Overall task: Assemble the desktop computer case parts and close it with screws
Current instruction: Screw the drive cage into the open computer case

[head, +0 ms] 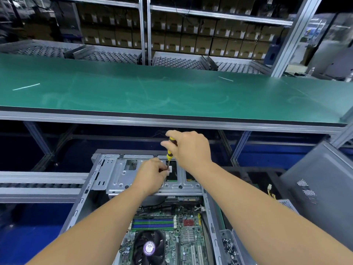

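Note:
An open grey desktop case (99,180) lies below me, its motherboard (168,232) with a black fan exposed. Across its far end sits a silver drive cage (122,173). My right hand (189,148) grips the yellow-and-black handle of a screwdriver (169,155), which stands nearly upright over the cage. My left hand (150,176) pinches the screwdriver's shaft near its tip, down at the cage's top plate. The tip and any screw under it are hidden by my fingers.
A grey side panel (321,188) leans at the right. A clear bin of dark screws (229,247) sits beside the case's right wall. A green workbench (172,92) spans the far side, with a roller conveyor (38,185) at the left.

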